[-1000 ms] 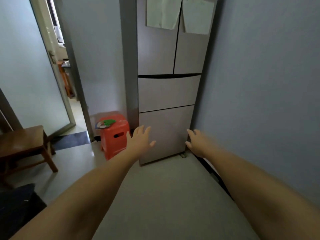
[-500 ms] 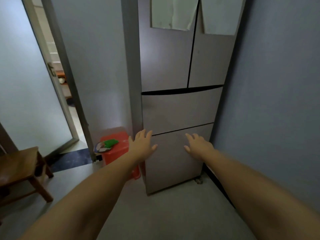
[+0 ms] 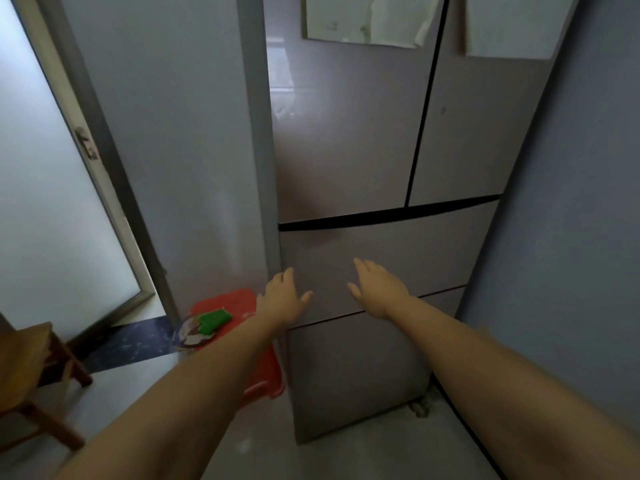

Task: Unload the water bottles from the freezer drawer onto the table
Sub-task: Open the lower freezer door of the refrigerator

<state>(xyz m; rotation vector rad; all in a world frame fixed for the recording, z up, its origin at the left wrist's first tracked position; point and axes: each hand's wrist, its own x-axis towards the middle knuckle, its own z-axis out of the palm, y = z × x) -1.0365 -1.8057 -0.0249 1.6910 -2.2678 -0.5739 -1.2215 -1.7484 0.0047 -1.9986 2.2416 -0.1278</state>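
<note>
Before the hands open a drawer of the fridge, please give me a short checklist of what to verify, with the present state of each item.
1. Left hand free, fingers straight: ok.
2. Right hand free, fingers relaxed: ok.
3. Upper drawer and lower drawer both shut: ok.
4. Hands touching a drawer front: cannot tell.
5. Floor before the drawers free of things: ok; the red stool stands beside the fridge, left of it.
6. Water bottles and table in view: not ok, neither shows.
</note>
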